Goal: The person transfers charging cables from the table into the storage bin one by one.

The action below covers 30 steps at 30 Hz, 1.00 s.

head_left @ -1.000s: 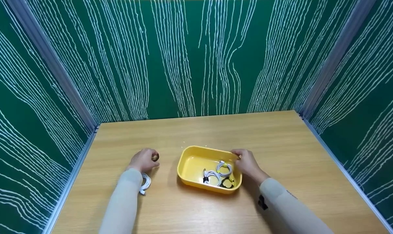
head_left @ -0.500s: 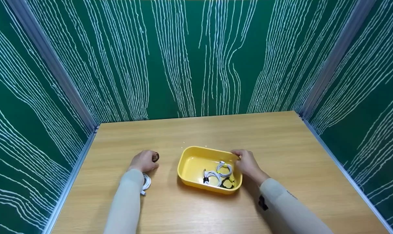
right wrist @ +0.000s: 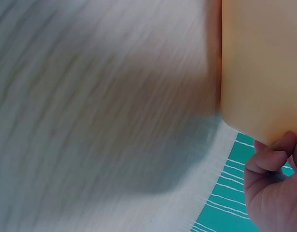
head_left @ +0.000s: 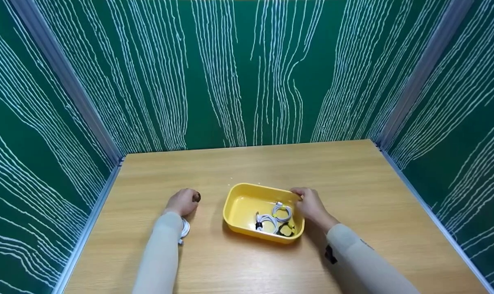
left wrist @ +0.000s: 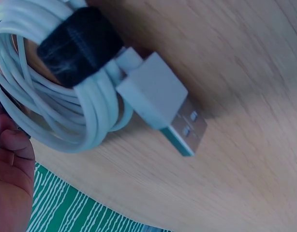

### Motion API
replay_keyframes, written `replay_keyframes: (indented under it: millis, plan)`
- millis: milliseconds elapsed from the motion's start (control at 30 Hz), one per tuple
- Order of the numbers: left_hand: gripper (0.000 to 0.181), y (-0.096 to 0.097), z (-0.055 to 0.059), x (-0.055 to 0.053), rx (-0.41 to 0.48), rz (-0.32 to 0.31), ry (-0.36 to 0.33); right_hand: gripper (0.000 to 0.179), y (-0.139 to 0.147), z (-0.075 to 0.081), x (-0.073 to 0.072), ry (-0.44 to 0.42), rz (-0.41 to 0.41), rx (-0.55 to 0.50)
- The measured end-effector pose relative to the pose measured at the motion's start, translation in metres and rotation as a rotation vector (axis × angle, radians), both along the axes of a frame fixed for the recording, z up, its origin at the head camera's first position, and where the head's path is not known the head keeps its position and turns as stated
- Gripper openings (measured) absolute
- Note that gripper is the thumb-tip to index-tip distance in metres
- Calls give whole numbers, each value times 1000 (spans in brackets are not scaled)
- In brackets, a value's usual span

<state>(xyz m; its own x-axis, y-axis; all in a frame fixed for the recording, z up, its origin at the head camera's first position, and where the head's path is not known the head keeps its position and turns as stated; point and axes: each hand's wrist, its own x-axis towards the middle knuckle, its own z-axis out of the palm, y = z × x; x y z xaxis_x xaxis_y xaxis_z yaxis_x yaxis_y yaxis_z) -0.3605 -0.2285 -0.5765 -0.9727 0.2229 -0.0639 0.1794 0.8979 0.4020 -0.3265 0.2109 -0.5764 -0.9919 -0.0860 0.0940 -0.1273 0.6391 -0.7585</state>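
Note:
My left hand (head_left: 182, 202) pinches a small dark rounded thing (head_left: 196, 197) between thumb and fingers; most of it is hidden by the hand, and I cannot tell its kind. Just behind that hand, partly under the forearm, lies a coiled white USB cable (head_left: 185, 228). In the left wrist view this cable (left wrist: 100, 108) fills the foreground, bound by a black strap, its USB plug pointing away from the coil. With my right hand (head_left: 311, 206) I grip the right-hand rim of a yellow bin (head_left: 238, 225). The right wrist view shows fingers curled at the bin's wall (right wrist: 264, 63).
Inside the bin are two coiled white cables (head_left: 267, 223) and a small black coil (head_left: 286, 230) with a yellow tie. A wooden table (head_left: 247, 265) carries everything. Green walls (head_left: 214, 81) with white wavy lines enclose it at the back and sides.
My left hand has shifted slightly to the right, and its fingers now cover more of the dark thing. The right hand and the bin stay in place.

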Motion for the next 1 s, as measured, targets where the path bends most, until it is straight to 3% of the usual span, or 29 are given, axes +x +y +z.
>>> replay_keyframes:
  millis: [233,333,467,767,1000]
  plan:
    - [13,1,0,1,-17,9,5,48,-1,0,-1,-2,2,-4]
    - [18,2,2,2,-15,13,-14,49,-1,-2,-2,4,1,-1]
    - [27,3,6,3,-4,11,-19,48,-1,-2,-1,21,0,-6]
    - [15,1,17,3,18,61,-37,50,1,-3,0,-5,-6,-33]
    - [13,4,27,1,38,56,-37,49,0,-3,0,-28,-14,-36]
